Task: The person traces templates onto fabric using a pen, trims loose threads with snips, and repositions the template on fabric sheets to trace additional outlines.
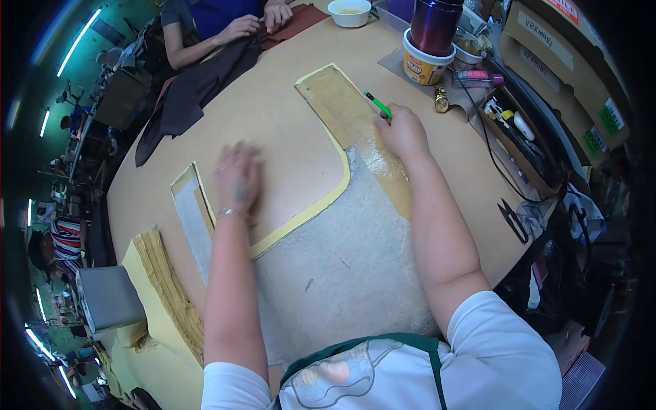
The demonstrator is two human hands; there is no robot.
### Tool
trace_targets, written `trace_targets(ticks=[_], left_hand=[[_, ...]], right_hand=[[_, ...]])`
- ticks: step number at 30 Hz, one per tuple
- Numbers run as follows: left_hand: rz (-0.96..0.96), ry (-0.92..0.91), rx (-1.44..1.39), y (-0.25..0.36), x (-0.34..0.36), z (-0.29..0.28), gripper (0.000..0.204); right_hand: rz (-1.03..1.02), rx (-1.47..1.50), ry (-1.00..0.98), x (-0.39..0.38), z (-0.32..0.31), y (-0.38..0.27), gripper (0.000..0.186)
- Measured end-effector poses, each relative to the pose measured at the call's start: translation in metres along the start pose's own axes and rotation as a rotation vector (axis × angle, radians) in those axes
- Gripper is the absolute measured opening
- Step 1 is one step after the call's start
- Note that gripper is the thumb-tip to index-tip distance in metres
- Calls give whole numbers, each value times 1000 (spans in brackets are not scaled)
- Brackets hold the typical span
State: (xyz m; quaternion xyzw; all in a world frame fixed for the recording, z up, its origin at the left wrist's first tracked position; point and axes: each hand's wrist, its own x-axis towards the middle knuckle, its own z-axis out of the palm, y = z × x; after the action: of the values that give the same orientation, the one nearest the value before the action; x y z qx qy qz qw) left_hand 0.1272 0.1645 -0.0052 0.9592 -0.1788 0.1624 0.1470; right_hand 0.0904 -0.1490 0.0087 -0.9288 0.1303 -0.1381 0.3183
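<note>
A large grey leather-like piece (328, 280) with pale yellow edging (301, 222) lies on the table in front of me. Its long upper strip carries a brown, shiny, wet-looking patch (383, 164). My right hand (404, 135) is closed round a green pencil-like stick (378, 104) at that strip's right edge; the fingertips are partly hidden. Motion blurs my left hand (239, 179), which is over the table beside the narrow left strip (191, 212). Its fingers look stretched out, and nothing shows in them.
Across the table (273, 109), another person's hands (256, 24) handle dark cloth (198, 89). At the back right stand a white tub (427, 61), a white bowl (349, 14) and a gold watch (441, 100). Black scissors (512, 220) lie at the right edge; yellow foam-like material (164, 273) sits left.
</note>
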Motion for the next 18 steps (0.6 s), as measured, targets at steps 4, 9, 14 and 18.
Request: trace_targets(ticks=[4,9,14,18], left_hand=[[5,-251,49,79,47,21,30],[-77,-302,79,87,76,41,36],[-98,-293,119,90,77,44,38],[-129,-289,114,91,75,43,42]], right_hand=[[79,129,-96,4,-6,5,23],[120,279,-160,5,-9,-1,23],[31,188,-78,9,-5,6,22],[-16,86,-56,7,1,6,22]])
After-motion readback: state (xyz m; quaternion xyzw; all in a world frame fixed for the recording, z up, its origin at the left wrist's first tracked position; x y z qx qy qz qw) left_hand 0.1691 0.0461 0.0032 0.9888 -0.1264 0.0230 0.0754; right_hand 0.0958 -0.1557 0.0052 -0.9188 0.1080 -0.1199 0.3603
